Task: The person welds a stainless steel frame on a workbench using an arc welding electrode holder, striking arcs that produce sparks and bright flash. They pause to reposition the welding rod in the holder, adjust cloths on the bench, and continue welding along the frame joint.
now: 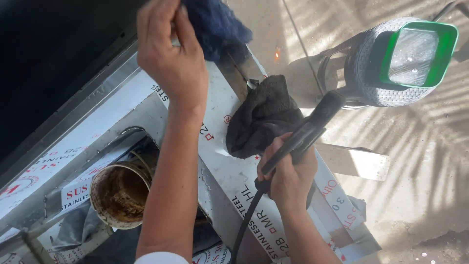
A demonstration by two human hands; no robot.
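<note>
Across the near middle lies a film-covered stainless steel sheet assembly (229, 171), being cleaned or prepped by the look of it. Left hand (171, 54), far left, pinches a dark blue cloth (215, 22), fingers closed. Right hand (290, 173) grips a black tool handle (303, 137) beside a dark rag (261, 115). A rusty tin (119, 193) sits near left.

Two bare forearms come up from the near edge of the scene. The left arm (168, 195) is long and bare from wrist to near the elbow; at the near edge a bit of white sleeve (161, 257) shows, rolled or cut short. The left hand (171, 56) wears no glove, ring or watch. The right arm (308, 234) is also bare, with no sleeve in view. The right hand (290, 173) is ungloved, with no band at the wrist.
</note>
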